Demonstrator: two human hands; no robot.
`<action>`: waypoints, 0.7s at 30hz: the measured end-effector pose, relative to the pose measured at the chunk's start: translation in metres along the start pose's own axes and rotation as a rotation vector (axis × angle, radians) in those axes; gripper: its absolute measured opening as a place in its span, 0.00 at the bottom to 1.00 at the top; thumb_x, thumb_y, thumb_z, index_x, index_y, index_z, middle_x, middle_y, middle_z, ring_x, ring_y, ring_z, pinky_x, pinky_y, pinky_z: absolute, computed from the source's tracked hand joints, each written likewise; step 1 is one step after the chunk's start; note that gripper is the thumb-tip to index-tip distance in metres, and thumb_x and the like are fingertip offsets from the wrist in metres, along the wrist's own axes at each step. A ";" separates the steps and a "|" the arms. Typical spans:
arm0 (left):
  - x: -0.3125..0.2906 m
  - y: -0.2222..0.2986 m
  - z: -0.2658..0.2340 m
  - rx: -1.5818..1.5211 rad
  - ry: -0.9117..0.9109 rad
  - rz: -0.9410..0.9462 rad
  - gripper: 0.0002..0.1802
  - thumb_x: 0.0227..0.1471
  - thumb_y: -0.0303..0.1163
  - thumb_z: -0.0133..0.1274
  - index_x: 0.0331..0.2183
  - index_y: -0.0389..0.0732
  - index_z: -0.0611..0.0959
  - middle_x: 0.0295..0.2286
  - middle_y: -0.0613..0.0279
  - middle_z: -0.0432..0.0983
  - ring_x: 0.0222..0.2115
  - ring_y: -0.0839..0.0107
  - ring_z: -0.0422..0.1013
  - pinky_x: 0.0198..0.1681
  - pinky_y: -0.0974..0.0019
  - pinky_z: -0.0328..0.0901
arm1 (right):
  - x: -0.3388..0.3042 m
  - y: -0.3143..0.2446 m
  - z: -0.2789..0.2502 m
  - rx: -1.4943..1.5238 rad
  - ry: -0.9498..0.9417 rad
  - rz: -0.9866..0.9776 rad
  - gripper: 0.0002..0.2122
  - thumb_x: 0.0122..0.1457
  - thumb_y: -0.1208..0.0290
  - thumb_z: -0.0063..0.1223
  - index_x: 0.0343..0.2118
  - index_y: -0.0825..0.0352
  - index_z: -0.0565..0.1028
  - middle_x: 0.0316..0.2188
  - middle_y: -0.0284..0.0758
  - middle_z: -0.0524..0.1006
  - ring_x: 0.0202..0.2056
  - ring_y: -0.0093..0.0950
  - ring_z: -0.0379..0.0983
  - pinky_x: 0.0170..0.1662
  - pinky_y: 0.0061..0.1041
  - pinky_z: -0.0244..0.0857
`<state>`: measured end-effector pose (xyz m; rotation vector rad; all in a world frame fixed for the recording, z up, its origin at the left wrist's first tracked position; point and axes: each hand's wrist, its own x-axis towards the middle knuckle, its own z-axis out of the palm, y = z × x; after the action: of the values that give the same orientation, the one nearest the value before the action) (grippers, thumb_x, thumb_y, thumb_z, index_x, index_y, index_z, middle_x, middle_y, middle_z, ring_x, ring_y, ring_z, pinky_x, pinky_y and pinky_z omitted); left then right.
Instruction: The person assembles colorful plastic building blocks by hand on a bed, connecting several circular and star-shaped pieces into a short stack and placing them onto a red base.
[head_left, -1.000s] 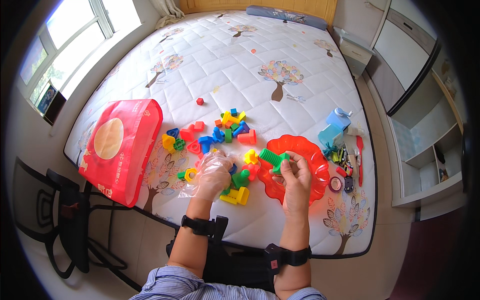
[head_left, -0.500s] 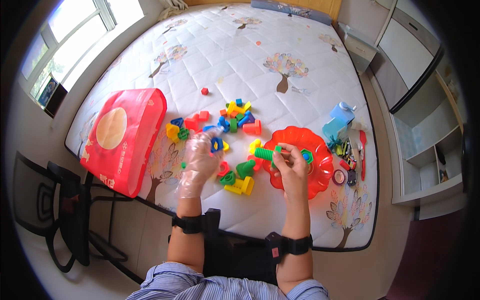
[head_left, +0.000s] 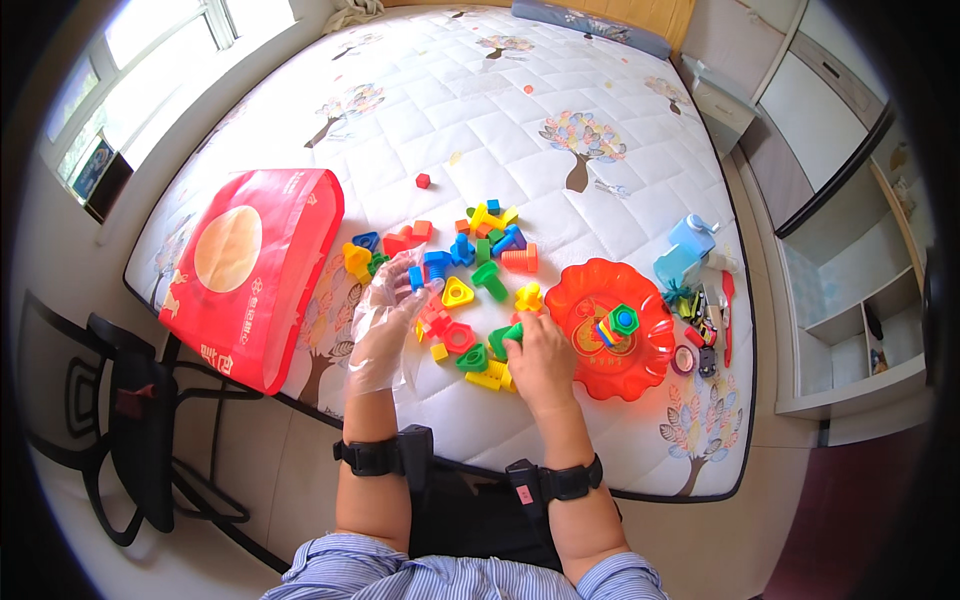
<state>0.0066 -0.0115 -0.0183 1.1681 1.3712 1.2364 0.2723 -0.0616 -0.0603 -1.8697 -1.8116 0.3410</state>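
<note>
On the white quilted mattress (head_left: 390, 150), at the near side of a scatter of toy nuts and bolts, lies a plain, bright green piece (head_left: 500, 343), just left of the red scalloped bowl (head_left: 648, 372). Its visible part slants from lower left to upper right; the rest is covered, so its full long axis cannot be told. The right hand (head_left: 543, 365) is bare, thumb and fingers brought close around that piece — whether they pinch it firmly, I cannot tell.

Farther left, the left hand (head_left: 383, 320) wears a clear plastic glove, its fingers bent beside a small blue piece (head_left: 416, 278); the crinkled film hides whether they grip it. Next to it is a blue bolt (head_left: 437, 262), glossy, its broad head away from the person and its narrower end toward them. Between the hands sits a yellow triangular nut (head_left: 457, 292) with an open centre, and beyond it a green bolt (head_left: 490, 281) — long axis running upper left to lower right.
</note>
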 end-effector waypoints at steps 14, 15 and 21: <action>-0.003 -0.006 0.024 -0.353 -0.290 -0.085 0.39 0.73 0.36 0.75 0.77 0.40 0.82 0.68 0.50 0.82 0.61 0.62 0.88 0.67 0.58 0.80 | 0.012 0.018 -0.014 0.670 0.131 0.065 0.32 0.67 0.78 0.78 0.73 0.67 0.77 0.46 0.46 0.91 0.49 0.47 0.93 0.57 0.46 0.84; -0.004 -0.004 0.026 -0.320 -0.311 -0.087 0.38 0.74 0.35 0.74 0.77 0.40 0.82 0.69 0.51 0.82 0.61 0.62 0.88 0.67 0.58 0.80 | 0.012 0.022 -0.013 0.697 0.144 0.060 0.31 0.67 0.78 0.78 0.72 0.68 0.78 0.46 0.46 0.91 0.48 0.46 0.93 0.56 0.45 0.85; 0.000 -0.006 0.033 -0.286 -0.326 -0.100 0.30 0.81 0.30 0.63 0.77 0.41 0.80 0.62 0.51 0.84 0.58 0.64 0.87 0.63 0.61 0.80 | 0.009 0.020 -0.001 0.408 0.127 -0.018 0.26 0.69 0.74 0.81 0.68 0.67 0.84 0.50 0.46 0.93 0.47 0.45 0.93 0.55 0.44 0.85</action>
<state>0.0389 -0.0076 -0.0271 1.0325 0.9645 1.0748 0.2904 -0.0529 -0.0680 -1.5531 -1.5372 0.5296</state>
